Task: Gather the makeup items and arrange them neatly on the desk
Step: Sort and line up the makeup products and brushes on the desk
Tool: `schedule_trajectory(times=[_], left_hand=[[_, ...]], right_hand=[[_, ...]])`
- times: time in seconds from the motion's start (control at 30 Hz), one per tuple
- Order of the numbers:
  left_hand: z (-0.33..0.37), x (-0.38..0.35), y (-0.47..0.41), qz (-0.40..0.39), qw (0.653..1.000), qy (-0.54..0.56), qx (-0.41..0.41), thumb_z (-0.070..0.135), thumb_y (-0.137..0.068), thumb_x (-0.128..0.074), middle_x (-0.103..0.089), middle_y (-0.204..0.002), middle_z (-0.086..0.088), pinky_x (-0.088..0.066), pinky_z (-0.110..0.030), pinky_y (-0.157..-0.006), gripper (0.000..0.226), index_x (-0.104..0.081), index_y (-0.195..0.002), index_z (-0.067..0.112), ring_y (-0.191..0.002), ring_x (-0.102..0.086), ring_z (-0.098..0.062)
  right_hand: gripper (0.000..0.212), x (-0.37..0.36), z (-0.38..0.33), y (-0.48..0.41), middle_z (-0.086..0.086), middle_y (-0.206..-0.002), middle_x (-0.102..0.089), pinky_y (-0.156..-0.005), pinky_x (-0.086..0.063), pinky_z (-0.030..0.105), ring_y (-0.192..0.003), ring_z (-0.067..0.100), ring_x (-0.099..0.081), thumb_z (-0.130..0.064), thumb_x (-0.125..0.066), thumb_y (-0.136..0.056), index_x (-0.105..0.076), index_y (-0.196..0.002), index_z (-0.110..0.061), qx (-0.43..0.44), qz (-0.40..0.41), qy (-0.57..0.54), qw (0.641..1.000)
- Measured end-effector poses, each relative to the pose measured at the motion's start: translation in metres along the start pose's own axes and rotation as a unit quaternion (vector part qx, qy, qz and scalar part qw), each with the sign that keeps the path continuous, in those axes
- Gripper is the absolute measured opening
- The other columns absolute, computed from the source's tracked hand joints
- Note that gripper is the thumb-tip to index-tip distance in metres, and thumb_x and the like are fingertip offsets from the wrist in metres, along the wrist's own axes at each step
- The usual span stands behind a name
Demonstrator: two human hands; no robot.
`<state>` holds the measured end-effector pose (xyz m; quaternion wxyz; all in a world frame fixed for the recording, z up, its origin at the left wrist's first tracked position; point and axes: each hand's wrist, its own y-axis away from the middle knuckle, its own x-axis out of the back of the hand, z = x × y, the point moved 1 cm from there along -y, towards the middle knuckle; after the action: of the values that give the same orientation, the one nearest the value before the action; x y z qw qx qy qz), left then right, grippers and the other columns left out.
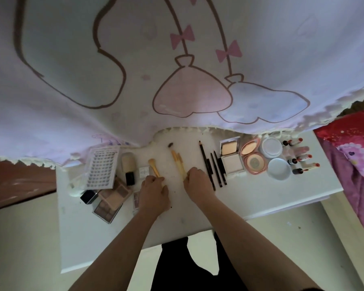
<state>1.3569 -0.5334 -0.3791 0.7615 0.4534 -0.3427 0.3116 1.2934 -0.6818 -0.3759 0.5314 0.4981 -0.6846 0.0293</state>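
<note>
**Brushes in both hands at mid-desk**

Single gold-handled brush: lies at centre-left of the white desk, pale bristles pointing toward the far edge. The left hand has its fingers curled round the brush's near end, knuckles up.

Brush bundle: several pale-handled brushes gathered side by side just right of the single brush, heads fanned toward the far edge, one with a dark tip reaching furthest. The right hand grips their near ends, fingers closed round the handles. The two hands sit near each other but apart, with bare desk between them.

Right of the bundle, in order:
- dark pencils laid roughly parallel, the longest one nearest the right hand
- a square compact, open, lid standing up
- a round pink compact, open
- a white round jar with a pale blue lid in front of it
- lipsticks, uncapped with red tips showing, in a loose column at the desk's right end

Left of the single brush:
- a small white box
- a foundation bottle lying with its black cap toward the near edge
- a lash tray, tilted
- eyeshadow palettes overlapping in a heap, with a black cube-shaped cap just beside them

A pale cloth printed with pink bows hangs over the desk's far edge. Red bedding lies to the right.
</note>
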Motion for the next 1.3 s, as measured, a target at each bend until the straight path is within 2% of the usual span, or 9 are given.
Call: schedule_trajectory(times=[0.1,0.2,0.33,0.4,0.5,0.57,0.7,0.97,1.3], left_hand=[[-0.005,0.0,-0.006,0.027,0.999,0.026,0.0,0.023,-0.093,-0.055,-0.056,-0.124,-0.008,-0.045,-0.034,-0.094,0.033,-0.064,-0.123,0.014,-0.114,-0.056,-0.028],[0.003,0.008,-0.01,0.036,0.997,0.049,0.038,0.02,-0.093,-0.058,-0.058,-0.115,-0.013,-0.043,-0.028,-0.078,0.027,-0.067,-0.117,0.01,-0.094,-0.06,-0.025],[0.015,0.014,-0.015,0.021,0.989,0.097,0.108,0.015,-0.085,-0.063,-0.064,-0.09,-0.007,-0.041,-0.028,-0.062,0.01,-0.061,-0.092,0.009,-0.078,-0.059,-0.021],[0.023,0.015,-0.014,0.026,0.976,0.165,0.141,0.016,-0.079,-0.069,-0.062,-0.078,-0.004,-0.044,-0.029,-0.059,0.017,-0.056,-0.088,0.01,-0.074,-0.06,-0.022],[0.046,0.014,-0.006,0.053,0.955,0.255,0.141,0.015,-0.076,-0.075,-0.06,-0.079,0.002,-0.037,-0.024,-0.054,0.03,-0.053,-0.096,0.012,-0.071,-0.057,-0.015],[0.059,0.003,-0.001,0.035,0.942,0.303,0.136,0.017,-0.075,-0.077,-0.065,-0.087,0.006,-0.044,-0.025,-0.06,0.037,-0.053,-0.104,0.019,-0.079,-0.063,-0.017],[0.085,-0.027,0.007,-0.022,0.922,0.361,0.134,0.014,-0.073,-0.077,-0.069,-0.087,0.006,-0.059,-0.043,-0.082,0.035,-0.065,-0.106,0.017,-0.081,-0.067,-0.017],[0.109,-0.067,0.025,-0.068,0.902,0.388,0.176,0.009,-0.081,-0.074,-0.067,-0.094,-0.003,-0.061,-0.038,-0.076,0.037,-0.062,-0.116,0.009,-0.081,-0.067,-0.018],[0.117,-0.075,0.03,-0.031,0.916,0.36,0.173,0.011,-0.08,-0.074,-0.066,-0.091,0.0,-0.059,-0.041,-0.08,0.035,-0.061,-0.112,0.014,-0.083,-0.066,-0.02]], right_hand=[[0.021,0.0,0.002,0.009,0.009,-0.087,-0.063,-0.061,-0.05,0.033,-0.077,0.024,-0.06,-0.024,-0.061,-0.086,-0.06,-0.094,-0.005,-0.013,-0.038,-0.008,0.999],[0.025,0.004,0.009,0.019,0.01,-0.09,-0.067,-0.068,-0.055,0.036,-0.08,0.025,-0.064,-0.023,-0.064,-0.083,-0.064,-0.097,-0.003,-0.027,-0.039,-0.051,0.998],[0.028,0.019,0.023,0.03,0.004,-0.095,-0.07,-0.071,-0.049,0.025,-0.084,0.015,-0.062,-0.026,-0.068,-0.081,-0.068,-0.104,-0.009,-0.051,0.003,-0.133,0.99],[0.025,0.029,0.032,0.037,-0.001,-0.088,-0.069,-0.073,-0.045,0.021,-0.082,0.012,-0.061,-0.027,-0.069,-0.08,-0.069,-0.101,-0.012,-0.065,0.029,-0.154,0.985],[0.018,0.042,0.052,0.048,-0.008,-0.077,-0.066,-0.073,-0.042,0.021,-0.079,0.011,-0.06,-0.03,-0.069,-0.077,-0.071,-0.09,-0.017,-0.107,0.071,-0.175,0.976],[0.019,0.047,0.068,0.054,-0.012,-0.074,-0.064,-0.074,-0.041,0.021,-0.079,0.01,-0.06,-0.032,-0.07,-0.076,-0.071,-0.089,-0.019,-0.132,0.086,-0.179,0.971],[0.025,0.053,0.101,0.062,-0.01,-0.08,-0.066,-0.076,-0.039,0.02,-0.083,0.01,-0.061,-0.035,-0.07,-0.076,-0.073,-0.094,-0.018,-0.171,0.089,-0.181,0.964],[0.029,0.053,0.145,0.066,-0.003,-0.094,-0.072,-0.086,-0.049,0.029,-0.098,0.019,-0.062,-0.037,-0.067,-0.074,-0.073,-0.096,-0.018,-0.226,0.08,-0.162,0.957],[0.028,0.055,0.165,0.066,-0.003,-0.093,-0.069,-0.06,-0.038,0.024,-0.086,0.016,-0.058,-0.033,-0.063,-0.074,-0.07,-0.096,-0.018,-0.249,0.069,-0.161,0.952]])
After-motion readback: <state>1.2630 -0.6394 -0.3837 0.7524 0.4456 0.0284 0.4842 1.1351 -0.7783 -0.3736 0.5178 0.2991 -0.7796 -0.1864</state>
